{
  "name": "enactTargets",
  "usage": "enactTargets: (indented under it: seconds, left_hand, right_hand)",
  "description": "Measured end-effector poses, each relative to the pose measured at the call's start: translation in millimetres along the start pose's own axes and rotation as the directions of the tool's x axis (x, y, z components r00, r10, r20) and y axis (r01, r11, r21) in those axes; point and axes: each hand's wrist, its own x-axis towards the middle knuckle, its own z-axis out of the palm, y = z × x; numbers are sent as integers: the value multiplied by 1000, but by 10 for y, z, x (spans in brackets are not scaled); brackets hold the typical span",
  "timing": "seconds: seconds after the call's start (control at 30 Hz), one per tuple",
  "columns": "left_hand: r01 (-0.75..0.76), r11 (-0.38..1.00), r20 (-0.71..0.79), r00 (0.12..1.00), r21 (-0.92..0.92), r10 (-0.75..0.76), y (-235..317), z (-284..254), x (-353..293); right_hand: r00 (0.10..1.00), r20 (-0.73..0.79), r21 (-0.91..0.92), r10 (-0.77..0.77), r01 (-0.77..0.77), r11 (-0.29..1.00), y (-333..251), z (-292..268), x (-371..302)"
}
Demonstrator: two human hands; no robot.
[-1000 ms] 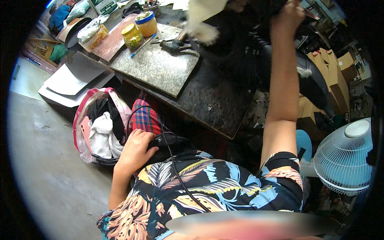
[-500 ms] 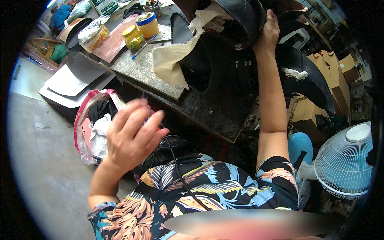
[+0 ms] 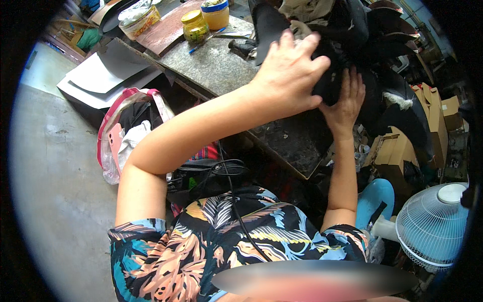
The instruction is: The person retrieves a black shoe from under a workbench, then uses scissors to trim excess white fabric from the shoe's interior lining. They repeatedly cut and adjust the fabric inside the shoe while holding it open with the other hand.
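A bulky black leather piece [image 3: 349,22], its exact kind unclear, lies at the far right of the worktable [image 3: 289,143]. Cream-grey cloth [image 3: 309,10] shows at its top, and a stitched-looking black flap [image 3: 267,27] stands on its left. My left hand [image 3: 289,75] reaches across over the leather with fingers spread and slightly bent; whether the fingertips touch it, I cannot tell. Beside it, my right hand [image 3: 347,103] lies flat against the dark leather, fingers stretched out. The leather beneath both hands is dark and partly hidden.
On the stone slab [image 3: 214,70] stand a yellow-lidded jar [image 3: 195,27], a blue-lidded tub [image 3: 215,15] and a blue pen [image 3: 201,44]. A pink-trimmed bag [image 3: 106,132] hangs at left. Cardboard boxes [image 3: 395,151], a black piece with white fluff [image 3: 400,100] and a fan [image 3: 430,226] occupy the right.
My left hand has swung from beside the bag up and right over the leather. My right hand has come lower, from gripping the leather's side to lying flat; the leather has been shifted down.
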Motion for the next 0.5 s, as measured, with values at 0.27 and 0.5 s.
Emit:
enactTargets:
  seconds: [0.27,0.5]
  left_hand:
    - [-151,988,-92,984,24,153,102,440,441]
    - [-286,868,-276,944,-407,182,-270,464,198]
  right_hand:
    - [998,58,14,-34,33,999,884,137,281]
    - [976,206,71,69,-85,994,1056,61,191]
